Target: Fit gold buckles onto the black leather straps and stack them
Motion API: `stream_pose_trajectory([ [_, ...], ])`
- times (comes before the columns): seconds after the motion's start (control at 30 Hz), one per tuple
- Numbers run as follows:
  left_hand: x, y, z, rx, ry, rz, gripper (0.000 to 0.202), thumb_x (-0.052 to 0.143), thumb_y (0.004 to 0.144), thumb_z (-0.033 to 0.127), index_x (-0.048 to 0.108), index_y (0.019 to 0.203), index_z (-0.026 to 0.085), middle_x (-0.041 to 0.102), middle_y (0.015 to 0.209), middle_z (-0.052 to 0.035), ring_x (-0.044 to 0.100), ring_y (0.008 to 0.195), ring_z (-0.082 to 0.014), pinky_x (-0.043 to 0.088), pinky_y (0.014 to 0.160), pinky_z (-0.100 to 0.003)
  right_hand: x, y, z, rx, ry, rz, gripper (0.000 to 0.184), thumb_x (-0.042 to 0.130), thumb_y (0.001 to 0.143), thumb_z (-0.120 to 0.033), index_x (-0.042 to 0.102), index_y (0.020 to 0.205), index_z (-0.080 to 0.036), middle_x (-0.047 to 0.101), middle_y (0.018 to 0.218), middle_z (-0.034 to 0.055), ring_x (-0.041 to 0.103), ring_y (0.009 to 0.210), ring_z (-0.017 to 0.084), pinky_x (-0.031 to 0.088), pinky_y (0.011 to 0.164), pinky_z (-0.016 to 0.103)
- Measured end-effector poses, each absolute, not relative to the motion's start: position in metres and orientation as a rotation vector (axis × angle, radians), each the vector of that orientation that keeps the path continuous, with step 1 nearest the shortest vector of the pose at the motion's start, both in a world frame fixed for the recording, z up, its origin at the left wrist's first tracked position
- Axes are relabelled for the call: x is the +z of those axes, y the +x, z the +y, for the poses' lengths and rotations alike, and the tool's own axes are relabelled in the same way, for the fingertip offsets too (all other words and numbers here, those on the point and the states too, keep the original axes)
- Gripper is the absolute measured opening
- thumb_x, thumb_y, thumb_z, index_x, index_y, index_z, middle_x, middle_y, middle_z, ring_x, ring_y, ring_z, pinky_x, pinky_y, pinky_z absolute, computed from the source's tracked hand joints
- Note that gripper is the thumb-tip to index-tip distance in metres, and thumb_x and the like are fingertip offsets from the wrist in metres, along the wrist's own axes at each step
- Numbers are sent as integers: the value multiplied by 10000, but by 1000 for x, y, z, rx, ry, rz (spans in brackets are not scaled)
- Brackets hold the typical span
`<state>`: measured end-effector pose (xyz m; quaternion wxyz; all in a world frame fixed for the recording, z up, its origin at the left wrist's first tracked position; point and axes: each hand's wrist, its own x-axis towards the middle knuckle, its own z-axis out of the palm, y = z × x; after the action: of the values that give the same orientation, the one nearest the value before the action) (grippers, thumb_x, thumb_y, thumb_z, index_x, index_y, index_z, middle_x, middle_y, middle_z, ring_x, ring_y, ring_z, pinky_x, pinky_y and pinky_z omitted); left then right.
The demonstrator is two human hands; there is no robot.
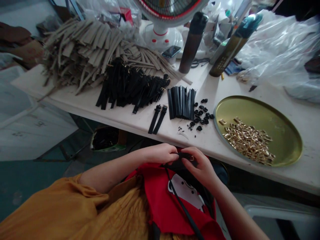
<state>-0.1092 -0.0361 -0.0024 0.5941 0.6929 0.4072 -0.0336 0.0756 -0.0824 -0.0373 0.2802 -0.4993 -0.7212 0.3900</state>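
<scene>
My left hand (160, 154) and my right hand (201, 166) meet over my lap, just below the table's front edge. Both are closed on one short black strap (185, 156) with a gold buckle at its right end. A red apron (172, 200) with a cartoon print lies under the hands. On the table above sit two finished black straps (157, 118), a row of black strap pieces (181, 102), small black loops (201, 116) and a round gold tray (260, 113) holding several gold buckles (250, 141).
A heap of black straps (130, 87) and a larger heap of beige strips (92, 50) fill the table's left. Two dark bottles (192, 41) (231, 46), a fan base (162, 35) and clear plastic bags (282, 50) stand behind. A box (106, 138) sits under the table.
</scene>
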Motion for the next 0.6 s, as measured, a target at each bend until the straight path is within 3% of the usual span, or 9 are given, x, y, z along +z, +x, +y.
stream_pose_trajectory([
  [0.23,-11,-115,-35,104,1503,1026,174,462,702,231,591,731,117,501,617,32,421,561,-79,322,499,-177,-24,67,-65,517,-1203,-2522,256,504,762,-201,595,1001,-187,632,927,93,577,815,229,453,728,372],
  [0.5,2,-140,-24,144,1251,1047,193,479,706,239,606,793,122,485,592,45,410,539,-74,330,511,-178,-15,48,-43,336,-1061,-2630,245,487,758,-190,583,984,-200,627,812,73,570,714,212,448,658,343],
  [0.6,3,-151,-4,243,1437,1117,217,468,754,281,603,828,128,537,658,27,472,615,-96,373,574,-186,-18,39,-16,323,-1149,-2554,283,477,791,-226,551,1064,-207,613,885,79,588,749,216,466,648,334],
])
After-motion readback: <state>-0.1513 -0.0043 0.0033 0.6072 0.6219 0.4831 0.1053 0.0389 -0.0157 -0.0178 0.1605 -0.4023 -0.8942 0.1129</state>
